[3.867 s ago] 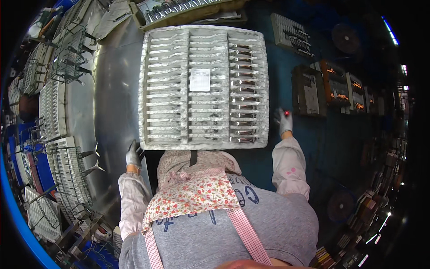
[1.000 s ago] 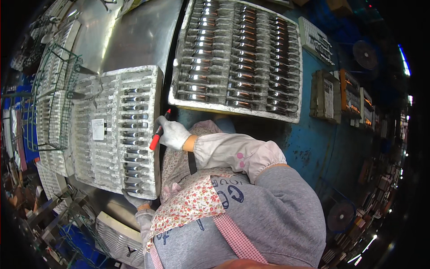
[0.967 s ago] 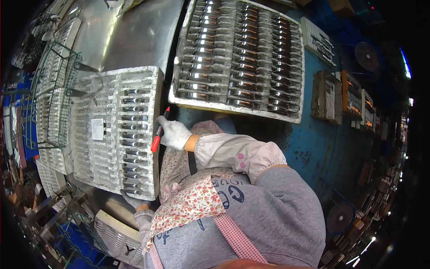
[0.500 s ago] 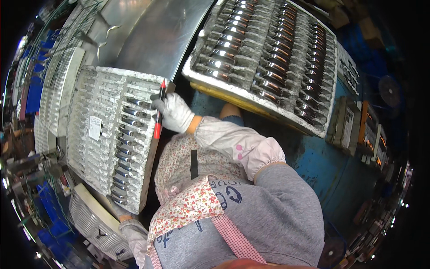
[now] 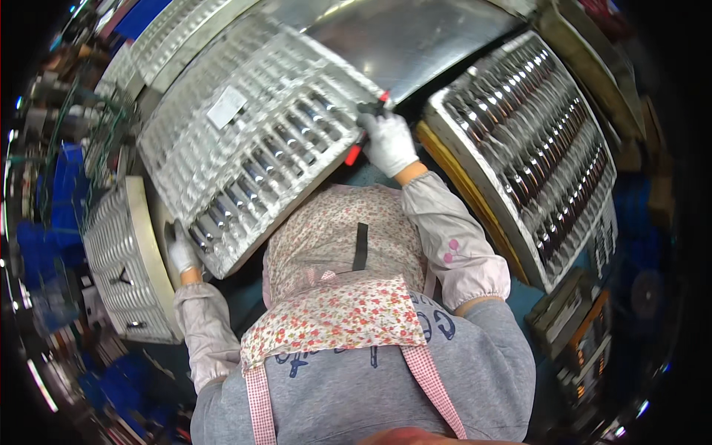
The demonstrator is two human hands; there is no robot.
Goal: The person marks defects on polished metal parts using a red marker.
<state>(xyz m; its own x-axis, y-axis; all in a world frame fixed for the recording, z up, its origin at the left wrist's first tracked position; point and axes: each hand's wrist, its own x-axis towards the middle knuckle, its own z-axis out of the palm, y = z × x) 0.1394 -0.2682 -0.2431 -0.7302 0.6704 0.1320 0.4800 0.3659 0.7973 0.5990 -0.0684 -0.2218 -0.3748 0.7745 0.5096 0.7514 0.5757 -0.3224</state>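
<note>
A pale foam-like tray (image 5: 194, 182) with rows of slots lies in front of me, tilted across the view. Shiny curved metal pieces (image 5: 271, 162) fill the row of slots nearest me, and a white paper label (image 5: 227, 107) rests on the slots behind. My gloved right hand (image 5: 390, 145) is closed around a red-and-black marker (image 5: 354, 153) at the tray's right corner, its fingers against the rim. At the left near corner, my gloved left hand (image 5: 181, 251) grips the tray's end; its fingertips are partly hidden.
On the right stands another tray (image 5: 489, 174) full of shiny metal pieces, with a yellow edge beneath it. A bare metal sheet (image 5: 400, 44) lies beyond. At left is a ribbed pale tray (image 5: 111, 256); another slotted tray (image 5: 185, 37) stands at the far left.
The view has swung round, so the trays appear turned and shifted to the right. Both hands stay at the same tray corners, and the marker remains in my right hand.
</note>
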